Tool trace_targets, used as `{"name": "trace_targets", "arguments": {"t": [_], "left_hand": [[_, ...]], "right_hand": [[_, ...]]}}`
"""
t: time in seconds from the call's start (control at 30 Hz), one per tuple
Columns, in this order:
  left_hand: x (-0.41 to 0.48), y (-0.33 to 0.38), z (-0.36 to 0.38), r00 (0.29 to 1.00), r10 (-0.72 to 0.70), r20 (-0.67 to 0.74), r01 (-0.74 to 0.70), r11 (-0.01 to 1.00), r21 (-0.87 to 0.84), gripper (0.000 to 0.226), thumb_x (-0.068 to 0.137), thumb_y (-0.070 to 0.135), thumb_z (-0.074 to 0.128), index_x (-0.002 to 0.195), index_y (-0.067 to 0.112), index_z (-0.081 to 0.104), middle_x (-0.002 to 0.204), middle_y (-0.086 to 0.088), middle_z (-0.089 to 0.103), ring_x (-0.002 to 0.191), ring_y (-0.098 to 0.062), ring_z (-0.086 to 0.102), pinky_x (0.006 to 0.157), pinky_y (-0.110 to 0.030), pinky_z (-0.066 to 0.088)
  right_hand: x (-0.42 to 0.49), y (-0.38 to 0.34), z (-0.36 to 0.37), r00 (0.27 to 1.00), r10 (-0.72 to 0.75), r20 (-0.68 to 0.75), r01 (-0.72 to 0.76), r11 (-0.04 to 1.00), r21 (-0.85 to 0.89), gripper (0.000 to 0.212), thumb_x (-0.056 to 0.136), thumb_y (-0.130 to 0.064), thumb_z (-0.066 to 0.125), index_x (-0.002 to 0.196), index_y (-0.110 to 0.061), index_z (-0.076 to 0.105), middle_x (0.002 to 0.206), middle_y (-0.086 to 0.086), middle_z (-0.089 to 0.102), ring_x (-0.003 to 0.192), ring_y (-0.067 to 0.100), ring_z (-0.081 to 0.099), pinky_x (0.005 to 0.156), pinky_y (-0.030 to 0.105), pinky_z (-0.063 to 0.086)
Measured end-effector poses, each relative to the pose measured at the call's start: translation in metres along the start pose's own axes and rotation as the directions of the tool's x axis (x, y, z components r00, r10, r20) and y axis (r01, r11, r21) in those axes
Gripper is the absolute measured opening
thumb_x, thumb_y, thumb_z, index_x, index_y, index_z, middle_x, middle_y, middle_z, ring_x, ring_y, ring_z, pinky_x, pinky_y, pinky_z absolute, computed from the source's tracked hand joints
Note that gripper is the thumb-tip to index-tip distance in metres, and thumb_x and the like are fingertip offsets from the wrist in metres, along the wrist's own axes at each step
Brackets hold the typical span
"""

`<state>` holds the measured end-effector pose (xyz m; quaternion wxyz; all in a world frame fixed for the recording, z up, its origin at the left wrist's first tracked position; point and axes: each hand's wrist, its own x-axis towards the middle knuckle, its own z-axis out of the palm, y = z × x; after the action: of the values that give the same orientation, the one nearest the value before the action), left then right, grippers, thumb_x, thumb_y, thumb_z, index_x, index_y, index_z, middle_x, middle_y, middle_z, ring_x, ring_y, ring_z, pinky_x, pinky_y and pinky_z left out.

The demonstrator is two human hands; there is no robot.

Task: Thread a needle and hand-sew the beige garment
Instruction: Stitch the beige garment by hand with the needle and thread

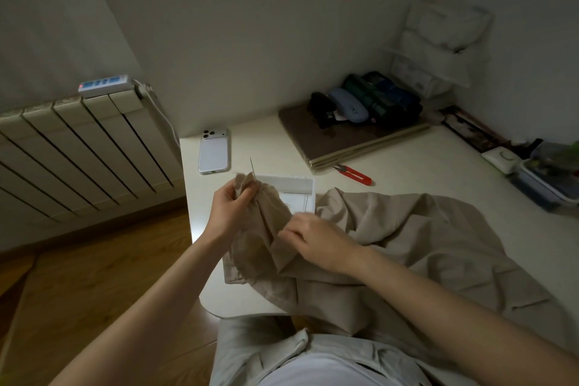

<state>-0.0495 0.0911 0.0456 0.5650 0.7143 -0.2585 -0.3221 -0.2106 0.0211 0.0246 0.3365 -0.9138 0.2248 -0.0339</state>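
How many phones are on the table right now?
1. The phone lies face down near the far left corner of the table, beyond the left hand; the beige garment could hide others.

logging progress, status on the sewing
Left hand pinches beige garment edge, needle poking up. Right hand grips it lower. Thread snips lie apart.

A pale desk [438, 166] carries a white phone [213, 152], face down, near its far left corner. Right of the phone lie red snips [354, 174], and farther right and back a brown folded mat [344, 138]. Just nearer than the phone sits a white box [299, 194]. The beige garment [407, 244] spreads nearer and rightward.
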Motion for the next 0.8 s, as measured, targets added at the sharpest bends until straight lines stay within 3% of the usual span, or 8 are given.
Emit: {"name": "trace_targets", "arguments": {"t": [0.1,0.2,0.3,0.5,0.57,0.63,0.73,0.8], "left_hand": [[0.000,-0.001,-0.002,0.998,0.049,0.038,-0.051,0.997,0.053,0.011,0.095,0.020,0.054,0.090,0.016,0.062,0.085,-0.007,0.063,0.080,-0.019,0.061,0.063,-0.019,0.050],[-0.001,-0.001,-0.002,0.982,0.110,0.154,-0.134,0.979,0.155,0.009,0.094,0.015,0.055,0.090,0.016,0.063,0.082,-0.001,0.063,0.076,-0.011,0.060,0.061,-0.014,0.051],[-0.001,-0.003,-0.001,0.951,0.146,0.271,-0.210,0.951,0.226,0.014,0.093,0.010,0.057,0.084,0.018,0.065,0.077,0.001,0.063,0.071,-0.011,0.059,0.067,-0.023,0.051],[-0.003,-0.008,-0.003,0.922,0.139,0.361,-0.235,0.943,0.237,0.013,0.092,0.007,0.058,0.091,0.017,0.067,0.072,0.008,0.065,0.070,-0.010,0.060,0.069,-0.030,0.051],[-0.003,-0.007,-0.004,0.926,0.144,0.350,-0.239,0.940,0.245,0.014,0.093,0.010,0.057,0.088,0.021,0.066,0.076,0.004,0.064,0.074,-0.014,0.060,0.070,-0.028,0.049],[-0.005,-0.005,-0.004,0.935,0.136,0.327,-0.220,0.946,0.238,0.019,0.095,0.009,0.053,0.085,0.022,0.062,0.082,0.003,0.063,0.080,-0.015,0.060,0.073,-0.024,0.050],[-0.007,-0.003,-0.003,0.941,0.109,0.320,-0.164,0.975,0.149,0.019,0.099,0.012,0.046,0.091,0.018,0.063,0.098,0.002,0.068,0.094,-0.016,0.063,0.084,-0.029,0.052],[-0.010,-0.001,-0.003,0.952,0.072,0.298,-0.097,0.993,0.071,0.019,0.099,0.015,0.044,0.092,0.017,0.062,0.093,0.010,0.070,0.090,-0.009,0.065,0.082,-0.024,0.052]], "right_hand": [[0.008,-0.001,-0.004,0.966,-0.058,-0.253,0.090,0.989,0.115,0.025,0.099,-0.029,0.047,0.101,-0.011,0.065,0.098,-0.001,0.059,0.091,0.010,0.055,0.084,0.033,0.048],[0.020,-0.006,-0.012,0.937,0.063,-0.344,0.052,0.948,0.316,0.023,0.098,-0.027,0.049,0.106,-0.011,0.064,0.102,-0.002,0.058,0.092,0.011,0.057,0.082,0.024,0.050],[0.029,-0.011,-0.018,0.939,0.214,-0.270,-0.060,0.874,0.482,0.025,0.097,-0.028,0.051,0.106,-0.011,0.066,0.104,-0.003,0.058,0.092,0.010,0.056,0.079,0.016,0.044],[0.038,-0.015,-0.018,0.929,0.269,-0.253,-0.061,0.789,0.612,0.017,0.094,-0.015,0.057,0.099,-0.009,0.072,0.087,-0.003,0.069,0.077,-0.001,0.058,0.071,0.008,0.043],[0.039,-0.017,-0.020,0.927,0.283,-0.245,-0.060,0.758,0.650,0.017,0.094,-0.014,0.056,0.093,-0.014,0.072,0.086,-0.004,0.068,0.079,0.000,0.059,0.076,0.015,0.049],[0.041,-0.017,-0.022,0.914,0.330,-0.235,-0.069,0.699,0.712,0.019,0.096,-0.013,0.053,0.089,-0.016,0.070,0.091,0.001,0.069,0.089,0.012,0.062,0.084,0.027,0.051],[0.044,-0.017,-0.028,0.892,0.407,-0.195,-0.066,0.545,0.836,0.021,0.098,-0.009,0.047,0.089,-0.010,0.067,0.088,0.003,0.068,0.089,0.016,0.064,0.086,0.028,0.053],[0.046,-0.016,-0.032,0.868,0.463,-0.179,-0.061,0.457,0.887,0.023,0.100,-0.008,0.043,0.087,-0.009,0.063,0.086,0.006,0.067,0.087,0.018,0.065,0.084,0.028,0.054]]}}
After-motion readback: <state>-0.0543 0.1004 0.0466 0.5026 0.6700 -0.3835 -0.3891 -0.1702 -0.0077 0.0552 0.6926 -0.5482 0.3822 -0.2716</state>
